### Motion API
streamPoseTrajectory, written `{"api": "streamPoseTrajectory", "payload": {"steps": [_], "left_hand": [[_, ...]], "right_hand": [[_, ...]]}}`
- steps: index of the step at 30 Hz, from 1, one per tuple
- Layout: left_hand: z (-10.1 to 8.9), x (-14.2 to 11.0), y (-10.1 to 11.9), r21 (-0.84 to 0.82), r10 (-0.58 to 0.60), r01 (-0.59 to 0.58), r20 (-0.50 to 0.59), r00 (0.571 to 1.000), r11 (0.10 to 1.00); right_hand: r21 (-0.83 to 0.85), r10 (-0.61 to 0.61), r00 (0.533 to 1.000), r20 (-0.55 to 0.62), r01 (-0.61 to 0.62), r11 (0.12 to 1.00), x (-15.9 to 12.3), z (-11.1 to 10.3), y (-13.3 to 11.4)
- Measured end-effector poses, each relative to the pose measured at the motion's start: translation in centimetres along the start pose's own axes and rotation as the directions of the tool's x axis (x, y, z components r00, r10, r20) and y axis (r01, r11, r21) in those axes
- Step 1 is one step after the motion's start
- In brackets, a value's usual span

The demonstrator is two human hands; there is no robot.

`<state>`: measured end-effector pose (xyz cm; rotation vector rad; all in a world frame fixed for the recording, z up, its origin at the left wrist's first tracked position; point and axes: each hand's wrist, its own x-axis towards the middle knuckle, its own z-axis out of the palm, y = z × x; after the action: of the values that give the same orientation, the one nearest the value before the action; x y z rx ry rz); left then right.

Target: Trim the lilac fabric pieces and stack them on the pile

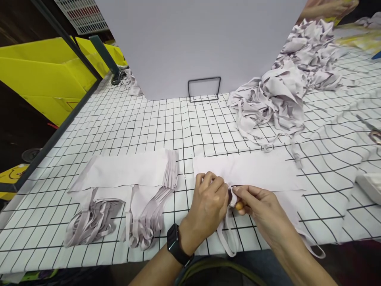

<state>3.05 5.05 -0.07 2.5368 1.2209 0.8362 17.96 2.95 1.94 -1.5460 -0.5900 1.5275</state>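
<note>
A pale lilac fabric piece point(253, 171) with thin straps lies flat on the gridded table near the front edge. My left hand point(206, 206), with a black watch on the wrist, is closed and pinches the lower edge of this piece where a strap point(228, 238) joins. My right hand point(257, 204) pinches the same spot from the right, and a small orange object shows between its fingers. The strap hangs down over the table's front edge.
A stack of similar folded pieces point(127, 174) lies to the left with straps bunched below. A tangled heap of the same fabric point(285, 87) sits at the back right. A grey upright board point(196, 43) with a wire stand stands behind. Yellow bins point(38, 79) are off the table's left.
</note>
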Motion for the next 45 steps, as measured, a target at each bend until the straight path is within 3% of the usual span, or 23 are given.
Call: {"api": "streamPoseTrajectory", "payload": {"steps": [6, 11, 14, 16, 18, 20, 22, 24, 27, 29, 31, 39, 45], "left_hand": [[-0.3, 0.0, 0.0, 0.074, 0.079, -0.082, 0.042, 0.996, 0.994], [-0.4, 0.2, -0.3, 0.075, 0.128, -0.134, 0.083, 0.988, 0.988], [-1.0, -0.3, 0.0, 0.047, 0.103, -0.11, 0.133, 0.986, 0.993], [-1.9, -1.1, 0.2, 0.023, 0.057, -0.061, 0.162, 0.985, 0.998], [-3.0, -1.8, 0.2, -0.006, -0.003, 0.004, 0.15, 0.989, 1.0], [-3.8, -2.1, -0.4, -0.041, -0.071, 0.075, 0.099, 0.993, 0.996], [-4.2, -1.3, -1.2, -0.036, -0.169, 0.172, 0.062, 0.984, 0.985], [-4.1, 0.4, -2.1, 0.034, -0.293, 0.292, 0.062, 0.954, 0.956], [-3.8, 3.3, -3.2, 0.16, -0.476, 0.454, 0.136, 0.869, 0.876], [-3.7, 4.7, -3.7, 0.196, -0.55, 0.518, 0.183, 0.815, 0.832], [-3.7, 5.3, -4.0, 0.199, -0.585, 0.553, 0.191, 0.788, 0.809], [-3.2, 5.7, -4.9, 0.13, -0.638, 0.624, 0.176, 0.75, 0.77], [-3.0, 6.9, -5.7, 0.038, -0.657, 0.662, 0.181, 0.732, 0.748]], "right_hand": [[-0.082, -0.021, 0.997, 0.075, 0.028, 0.996, 0.0, -0.1, -0.2], [-0.185, 0.036, 0.98, 0.197, 0.001, 0.983, 0.3, -0.2, -0.5], [-0.338, 0.035, 0.962, 0.271, 0.061, 0.939, -0.5, -1.0, -0.3], [-0.488, 0.024, 0.952, 0.305, 0.134, 0.862, -1.2, -2.5, -0.6], [-0.614, -0.066, 0.963, 0.262, 0.219, 0.759, -1.4, -4.6, -1.5], [-0.725, -0.239, 0.963, 0.125, 0.253, 0.641, -0.7, -7.0, -3.1], [-0.832, -0.416, 0.908, -0.051, 0.192, 0.52, 1.1, -9.0, -4.8], [-0.89, -0.541, 0.822, -0.179, 0.099, 0.445, 3.6, -10.1, -6.1], [-0.907, -0.585, 0.793, -0.168, 0.108, 0.406, 6.7, -10.2, -6.8], [-0.9, -0.585, 0.801, -0.124, 0.158, 0.406, 7.7, -10.0, -6.8], [-0.881, -0.584, 0.803, -0.119, 0.187, 0.435, 7.9, -10.2, -6.6], [-0.762, -0.565, 0.797, -0.213, 0.226, 0.606, 7.4, -12.0, -6.6], [-0.703, -0.603, 0.779, -0.17, 0.333, 0.629, 7.8, -11.7, -6.4]]}}
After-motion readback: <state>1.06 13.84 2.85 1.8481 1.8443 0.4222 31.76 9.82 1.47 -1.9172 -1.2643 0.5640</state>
